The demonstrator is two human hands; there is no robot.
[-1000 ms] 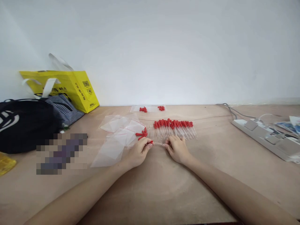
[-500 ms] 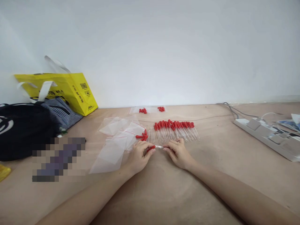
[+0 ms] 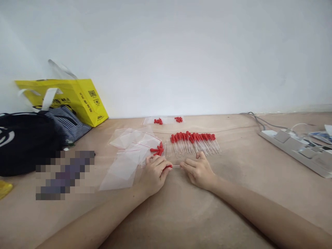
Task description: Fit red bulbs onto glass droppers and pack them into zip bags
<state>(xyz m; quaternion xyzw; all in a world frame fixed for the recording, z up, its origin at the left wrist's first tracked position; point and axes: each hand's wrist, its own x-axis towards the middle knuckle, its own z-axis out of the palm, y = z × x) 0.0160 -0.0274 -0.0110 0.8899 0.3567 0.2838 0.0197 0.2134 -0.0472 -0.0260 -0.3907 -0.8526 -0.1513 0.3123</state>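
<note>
From my end, I have the left hand (image 3: 155, 175) pinched on a red bulb (image 3: 169, 166) and the right hand (image 3: 200, 172) clamped on a thin clear tube (image 3: 176, 166), which spans the gap between them over the worktop (image 3: 181, 214), on the near side of the red-topped droppers (image 3: 192, 137). I judge the bulb soft and grippy, the tube light, stiff, slick and perhaps brittle, best held gently close to the bulb.
</note>
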